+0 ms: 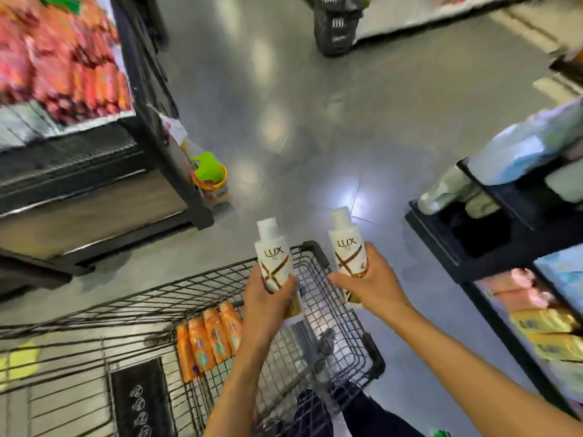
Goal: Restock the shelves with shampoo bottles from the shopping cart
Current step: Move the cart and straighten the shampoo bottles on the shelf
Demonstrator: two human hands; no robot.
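Observation:
My left hand (268, 298) grips a white Lux bottle (273, 250) with a brown cross pattern, held upright above the black wire shopping cart (318, 250). My right hand (367, 280) grips a second, matching Lux bottle (345, 244) just past the cart's right rim. Several orange bottles (209, 339) lie side by side in the cart's basket. To the left stands a dark shelf unit (148, 99) filled with red and orange packs. A black shelf rack (492, 247) with pale and coloured packs stands to the right.
Grey shiny floor (299, 121) runs ahead between the shelves. A green and yellow toy bucket (209, 175) sits at the foot of the left shelf. A black plastic basket (339, 23) stands far ahead in the aisle.

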